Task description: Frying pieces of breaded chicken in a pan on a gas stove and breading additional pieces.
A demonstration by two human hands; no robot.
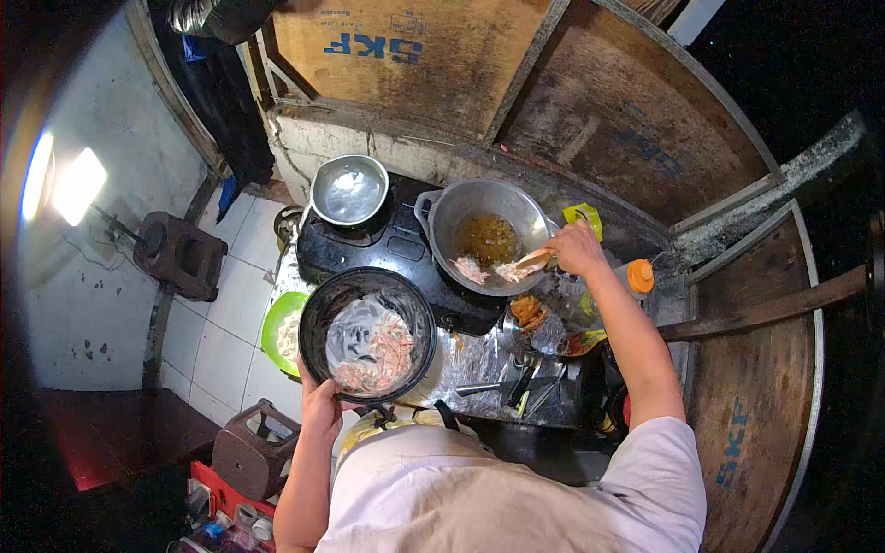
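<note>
My left hand grips the rim of a black bowl, tilted a little towards me. Inside it lies a pale, wet batter mix with orange-pink shreds. My right hand holds a wooden spatula over the near right side of a metal wok. A clump of the shredded batter sits at the spatula's tip, low against the wok wall. Another clump lies to its left, at the edge of the brown oil.
The wok and a silver pot stand on a black gas stove. A green bowl of white pieces is left of the black bowl. Fried food rests right of the stove, near knives and an orange-capped bottle. Behind rises a plywood wall.
</note>
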